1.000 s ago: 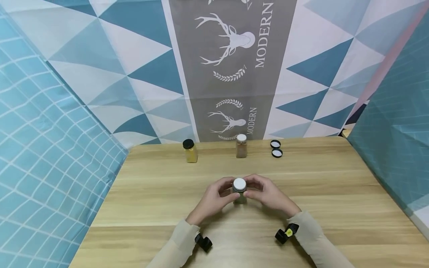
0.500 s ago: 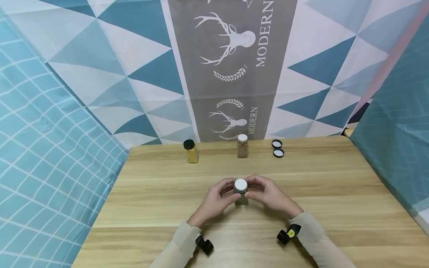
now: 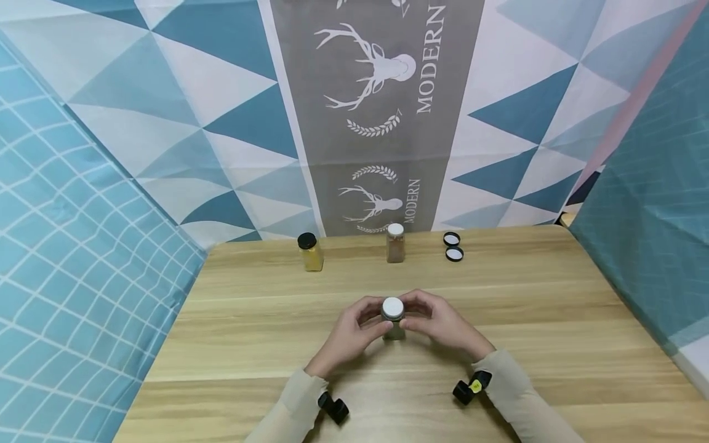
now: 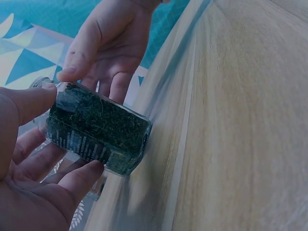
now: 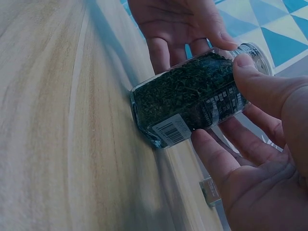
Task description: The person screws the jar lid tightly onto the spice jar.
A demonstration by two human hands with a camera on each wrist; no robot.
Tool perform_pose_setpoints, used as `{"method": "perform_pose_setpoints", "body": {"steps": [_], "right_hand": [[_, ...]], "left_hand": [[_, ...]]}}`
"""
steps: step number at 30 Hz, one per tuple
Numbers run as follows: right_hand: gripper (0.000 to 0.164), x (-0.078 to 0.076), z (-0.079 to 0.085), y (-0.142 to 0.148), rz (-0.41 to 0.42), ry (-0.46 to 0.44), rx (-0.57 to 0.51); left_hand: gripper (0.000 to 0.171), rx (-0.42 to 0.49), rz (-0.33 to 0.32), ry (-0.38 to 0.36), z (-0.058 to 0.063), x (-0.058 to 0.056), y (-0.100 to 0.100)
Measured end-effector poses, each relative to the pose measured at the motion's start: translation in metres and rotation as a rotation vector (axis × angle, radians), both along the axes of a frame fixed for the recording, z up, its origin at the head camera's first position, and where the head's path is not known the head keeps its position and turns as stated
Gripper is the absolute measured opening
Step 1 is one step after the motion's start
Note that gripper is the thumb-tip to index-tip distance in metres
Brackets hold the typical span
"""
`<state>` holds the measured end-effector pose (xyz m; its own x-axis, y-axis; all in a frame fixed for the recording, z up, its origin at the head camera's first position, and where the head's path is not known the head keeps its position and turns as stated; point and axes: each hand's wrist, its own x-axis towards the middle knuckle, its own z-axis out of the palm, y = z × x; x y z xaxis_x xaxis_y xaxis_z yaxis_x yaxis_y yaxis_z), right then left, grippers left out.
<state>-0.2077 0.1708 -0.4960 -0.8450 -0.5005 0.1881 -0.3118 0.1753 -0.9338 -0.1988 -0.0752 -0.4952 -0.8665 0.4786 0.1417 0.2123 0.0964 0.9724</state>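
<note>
Herb jar (image 3: 394, 318) well inside table edges (image 3: 354, 239)

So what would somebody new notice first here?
Probably the big white deer head, high on the grey backdrop. Next, the jar of green flakes, low in the head view's middle, held by the left hand and right hand. Then the yellow jar with a black lid, farther back and left on the table.

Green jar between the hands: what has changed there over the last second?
Nothing visibly: the left hand and right hand still hold the green jar, neither letting go. The yellow jar, brown jar and black lids stayed put; only the head view shifted slightly.
</note>
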Motion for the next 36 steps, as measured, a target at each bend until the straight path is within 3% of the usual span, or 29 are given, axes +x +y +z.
{"method": "perform_pose_setpoints", "body": {"steps": [9, 27, 36], "right_hand": [[0.037, 0.000, 0.001, -0.002, 0.012, -0.025, -0.029], [0.042, 0.001, 0.003, -0.001, 0.024, -0.047, 0.035], [0.049, 0.000, 0.014, 0.018, 0.018, -0.009, 0.009]], "left_hand": [[0.043, 0.003, -0.004, -0.011, -0.002, -0.002, -0.002], [0.044, 0.021, -0.022, 0.017, -0.003, -0.001, -0.004], [0.044, 0.011, -0.016, 0.004, -0.002, -0.002, -0.003]]}}
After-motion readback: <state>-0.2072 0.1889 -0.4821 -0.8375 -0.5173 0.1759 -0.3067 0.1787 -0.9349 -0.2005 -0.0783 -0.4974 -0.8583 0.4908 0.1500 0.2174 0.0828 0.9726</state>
